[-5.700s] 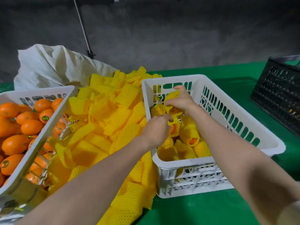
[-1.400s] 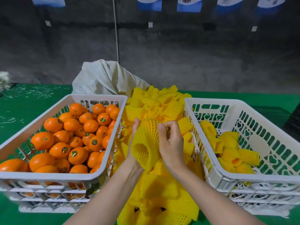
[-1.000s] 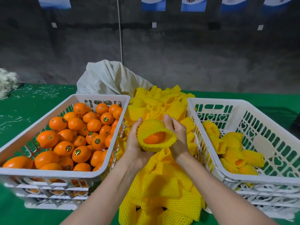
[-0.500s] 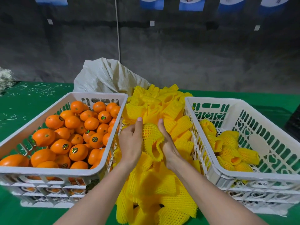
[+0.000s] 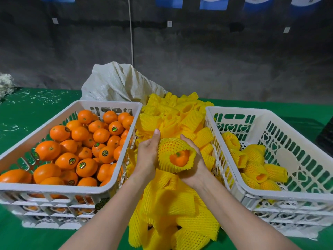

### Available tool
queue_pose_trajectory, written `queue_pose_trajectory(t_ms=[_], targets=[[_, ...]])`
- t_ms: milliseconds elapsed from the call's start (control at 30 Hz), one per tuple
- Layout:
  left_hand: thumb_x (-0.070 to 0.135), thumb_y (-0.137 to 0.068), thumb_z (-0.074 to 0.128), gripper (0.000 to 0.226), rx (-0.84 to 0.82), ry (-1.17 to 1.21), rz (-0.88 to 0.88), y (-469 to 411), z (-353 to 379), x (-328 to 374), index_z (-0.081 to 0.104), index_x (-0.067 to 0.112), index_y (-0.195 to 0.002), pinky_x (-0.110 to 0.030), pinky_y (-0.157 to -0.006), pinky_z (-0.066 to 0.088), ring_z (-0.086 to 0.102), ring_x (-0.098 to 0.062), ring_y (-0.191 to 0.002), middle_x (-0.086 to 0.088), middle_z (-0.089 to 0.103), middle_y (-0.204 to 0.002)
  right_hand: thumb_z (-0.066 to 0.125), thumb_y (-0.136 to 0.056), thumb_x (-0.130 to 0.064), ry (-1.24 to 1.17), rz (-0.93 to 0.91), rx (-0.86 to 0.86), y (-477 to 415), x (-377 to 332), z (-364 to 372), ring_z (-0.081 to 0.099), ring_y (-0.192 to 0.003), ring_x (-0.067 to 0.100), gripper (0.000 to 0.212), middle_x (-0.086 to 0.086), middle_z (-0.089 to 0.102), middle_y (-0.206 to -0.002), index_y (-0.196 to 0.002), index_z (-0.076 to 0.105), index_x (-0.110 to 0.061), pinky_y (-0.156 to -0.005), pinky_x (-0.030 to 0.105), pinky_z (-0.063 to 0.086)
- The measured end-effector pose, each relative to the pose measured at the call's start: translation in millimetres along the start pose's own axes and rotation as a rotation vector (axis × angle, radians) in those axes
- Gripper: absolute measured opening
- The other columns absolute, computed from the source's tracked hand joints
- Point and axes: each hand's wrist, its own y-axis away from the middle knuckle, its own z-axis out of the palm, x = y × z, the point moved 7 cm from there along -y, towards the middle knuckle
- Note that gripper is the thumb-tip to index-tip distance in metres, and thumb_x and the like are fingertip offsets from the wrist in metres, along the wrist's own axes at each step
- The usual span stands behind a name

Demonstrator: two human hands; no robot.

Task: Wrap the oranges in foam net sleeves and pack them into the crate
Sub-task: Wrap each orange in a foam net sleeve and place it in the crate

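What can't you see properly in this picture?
Head view:
1. Held orange in its yellow foam net sleeve: the sleeve hides all but one end.
2. Lower oranges in the left white plastic crate: buried under the top ones.
3. Black slatted crate: cut off by the right edge.
4. Blue wall signs: cut off by the top edge.

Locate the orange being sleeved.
Head view, centre: the round orange in a yellow foam net sleeve is held between the left hand and right hand, above the pile of loose yellow sleeves, left of the white plastic packing crate.

Tbl (image 5: 36,109): L crate (image 5: 54,190), R crate (image 5: 270,196), sleeves (image 5: 180,210), sack (image 5: 117,83).
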Motion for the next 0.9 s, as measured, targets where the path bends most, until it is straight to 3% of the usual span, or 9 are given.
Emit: queue_pose_trajectory(t_ms=[67, 200, 433, 533, 633, 700, 800, 900], targets=[[0.040, -0.093, 0.051, 0.043, -0.028, -0.004, -0.014, -0.5, 1.4, 0.1, 0.051, 0.008, -0.064, -0.023, -0.051, 0.050, 0.061, -0.013, -0.051, -0.005, 0.061, -0.054, 0.053, -0.086, -0.041, -0.012, 0.006, -0.011, 0.5, -0.5, 0.2, 0.060, -0.084, 0.027, 0.037, 0.015, 0.067, -0.092, -0.091, 0.068, -0.007, -0.084, 0.038, 0.046], [0.041, -0.091, 0.054, 0.043, -0.052, -0.039, -0.033, -0.4, 2.7, 0.0, 0.049, 0.007, -0.064, -0.026, -0.055, 0.045, 0.055, -0.018, -0.053, -0.010, 0.053, -0.059, 0.049, -0.089, -0.036, -0.016, -0.001, -0.050, 1.3, -1.0, 2.8, 0.060, -0.078, 0.023, 0.036, 0.013, 0.066, -0.084, -0.080, 0.070, -0.008, -0.078, 0.035, 0.046], [0.049, -0.077, 0.063, 0.044, -0.075, -0.082, -0.119, -3.3, 2.8, -4.8, 0.052, 0.008, -0.064, -0.023, -0.052, 0.052, 0.062, -0.016, -0.052, -0.008, 0.062, -0.058, 0.045, -0.092, -0.031, 0.038, -0.045, -0.069, 2.9, -3.6, 5.0, 0.057, -0.070, 0.019, 0.032, 0.009, 0.063, -0.074, -0.076, 0.065, -0.011, -0.070, 0.031, 0.045], [0.055, -0.073, 0.061, 0.045, -0.084, -0.100, -0.145, -4.7, 2.8, -6.7, 0.055, 0.011, -0.068, -0.029, -0.066, 0.054, 0.066, -0.018, -0.067, -0.005, 0.067, -0.067, 0.046, -0.092, -0.030, 0.051, -0.099, -0.055, 1.0, -7.9, 2.5, 0.057, -0.064, 0.016, 0.037, 0.006, 0.062, -0.070, -0.064, 0.068, -0.015, -0.066, 0.029, 0.045], [0.057, -0.083, 0.053, 0.040, -0.102, -0.088, -0.259, -3.2, 2.4, -16.0, 0.061, 0.020, -0.094, -0.039, -0.087, 0.052, 0.066, -0.022, -0.092, -0.002, 0.072, -0.089, 0.049, -0.091, -0.032, 0.101, -0.159, -0.017, 0.2, -12.7, 0.0, 0.059, -0.070, 0.018, 0.027, 0.008, 0.063, -0.078, -0.081, 0.066, -0.014, -0.069, 0.031, 0.047], [0.064, -0.078, 0.052, 0.053, -0.146, -0.024, -0.394, 3.8, 4.4, -26.2, 0.057, 0.023, -0.111, -0.045, -0.094, 0.049, 0.062, -0.027, -0.104, -0.006, 0.067, -0.108, 0.050, -0.091, -0.034, 0.170, -0.194, 0.009, 1.5, -16.3, -0.2, 0.062, -0.078, 0.021, 0.026, 0.009, 0.067, -0.084, -0.089, 0.066, -0.014, -0.075, 0.035, 0.049], [0.072, -0.066, 0.051, 0.073, -0.250, 0.099, -0.575, 16.8, 12.9, -35.0, 0.060, 0.021, -0.117, -0.045, -0.078, 0.054, 0.064, -0.031, -0.102, -0.010, 0.069, -0.112, 0.045, -0.095, -0.031, 0.399, -0.344, 0.035, 3.1, -26.9, -2.1, 0.062, -0.096, 0.022, 0.021, 0.008, 0.066, -0.100, -0.099, 0.061, -0.017, -0.086, 0.039, 0.049], [0.069, -0.068, 0.055, 0.071, -0.349, 0.222, -0.670, 23.7, 21.9, -32.0, 0.066, 0.014, -0.111, -0.042, -0.064, 0.057, 0.070, -0.033, -0.084, -0.017, 0.072, -0.099, 0.037, -0.100, -0.022, 0.555, -0.475, 0.026, 7.6, -33.4, -0.1, 0.055, -0.084, -0.006, 0.010, -0.013, 0.054, -0.092, -0.101, 0.046, -0.026, -0.075, 0.017, 0.044]])
